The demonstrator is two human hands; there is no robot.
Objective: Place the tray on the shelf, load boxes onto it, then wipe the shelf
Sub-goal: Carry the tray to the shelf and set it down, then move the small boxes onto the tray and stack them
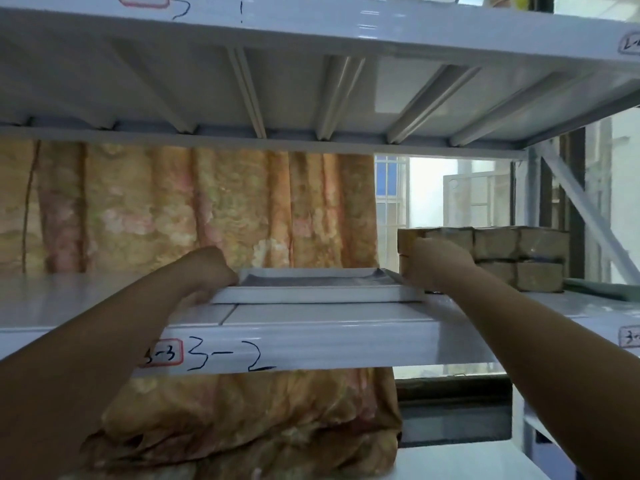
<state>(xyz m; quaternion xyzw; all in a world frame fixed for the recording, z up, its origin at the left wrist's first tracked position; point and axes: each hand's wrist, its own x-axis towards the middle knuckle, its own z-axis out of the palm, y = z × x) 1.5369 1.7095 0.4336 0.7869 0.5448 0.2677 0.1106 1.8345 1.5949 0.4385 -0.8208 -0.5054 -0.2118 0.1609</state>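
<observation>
A shallow grey metal tray [311,293] lies flat on the white shelf [311,341] marked "3-2", near its front edge. My left hand [207,268] grips the tray's left rim, fingers curled round it. My right hand [438,265] holds the tray's right rim, just in front of a stack of brown cardboard boxes [512,258] wrapped in clear tape. The boxes stand in two layers on the shelf to the right of the tray. The tray holds nothing.
The upper shelf's [311,81] ribbed underside hangs close overhead. An orange floral curtain [190,209] hangs behind the shelf and bunches below it. A diagonal brace [581,209] and upright post stand at the right. A window [450,199] shows behind the boxes.
</observation>
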